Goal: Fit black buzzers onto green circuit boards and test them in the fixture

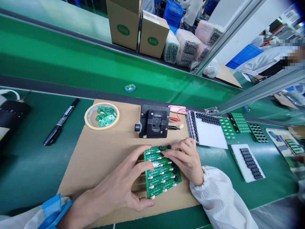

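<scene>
A green circuit board panel [162,173], made of several joined strips, lies on a brown cardboard sheet [95,156]. My left hand [121,179] grips its left side, thumb and fingers spread around the edge. My right hand [184,157] rests on its upper right corner, fingers pressed on the boards. Several small black round rubber parts [174,171] sit on the panel, some close to my right fingertips. Just beyond my hands stands a black test fixture [153,121] with red and black clip leads [173,119].
A tape roll [102,116] holding loose green boards and a black marker [60,122] lie left. White sheets with rows of black rubber parts [207,130] and green boards [227,128] lie right. A green conveyor belt [95,68] runs behind, with cartons [124,24] beyond. A co-worker [262,62] sits far right.
</scene>
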The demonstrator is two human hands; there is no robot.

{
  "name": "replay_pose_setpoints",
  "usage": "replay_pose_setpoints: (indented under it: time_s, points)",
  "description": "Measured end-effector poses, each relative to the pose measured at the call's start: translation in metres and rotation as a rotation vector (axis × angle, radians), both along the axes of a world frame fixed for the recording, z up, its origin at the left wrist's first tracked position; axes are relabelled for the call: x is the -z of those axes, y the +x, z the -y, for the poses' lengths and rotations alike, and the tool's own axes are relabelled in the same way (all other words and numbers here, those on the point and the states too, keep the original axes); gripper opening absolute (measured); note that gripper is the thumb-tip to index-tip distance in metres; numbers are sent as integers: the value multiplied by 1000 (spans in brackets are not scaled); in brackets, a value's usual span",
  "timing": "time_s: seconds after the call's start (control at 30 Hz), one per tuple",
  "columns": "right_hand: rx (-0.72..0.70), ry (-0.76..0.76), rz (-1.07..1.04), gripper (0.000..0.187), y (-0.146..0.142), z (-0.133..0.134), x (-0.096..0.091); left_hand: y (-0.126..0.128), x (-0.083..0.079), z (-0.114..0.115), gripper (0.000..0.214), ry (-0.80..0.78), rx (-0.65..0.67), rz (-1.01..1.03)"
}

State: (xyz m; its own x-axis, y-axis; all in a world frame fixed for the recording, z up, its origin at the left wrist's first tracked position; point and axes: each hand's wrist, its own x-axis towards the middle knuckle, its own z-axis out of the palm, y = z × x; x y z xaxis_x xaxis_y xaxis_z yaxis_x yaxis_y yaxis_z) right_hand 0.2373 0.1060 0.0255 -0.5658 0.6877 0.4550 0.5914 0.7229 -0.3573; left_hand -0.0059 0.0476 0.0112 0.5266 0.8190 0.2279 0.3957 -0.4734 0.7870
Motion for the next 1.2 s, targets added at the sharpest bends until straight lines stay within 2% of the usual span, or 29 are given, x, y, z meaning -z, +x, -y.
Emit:
replay_pose_setpoints:
  time_s: [0.13, 0.43, 0.73, 1.2]
  points:
    - [33, 46, 27, 15, -1, 2, -1, -1, 2, 0, 75, 0, 8, 1]
    - [99, 42, 33, 7, -10, 11, -3, 1, 4, 0, 74, 18, 13, 17]
    - [70, -44, 57, 10, -9, 8, -8, 1, 4, -1, 77, 42, 34, 23]
    - [106, -3, 48, 6, -12, 12, -7, 3, 2, -2, 74, 76, 22, 15]
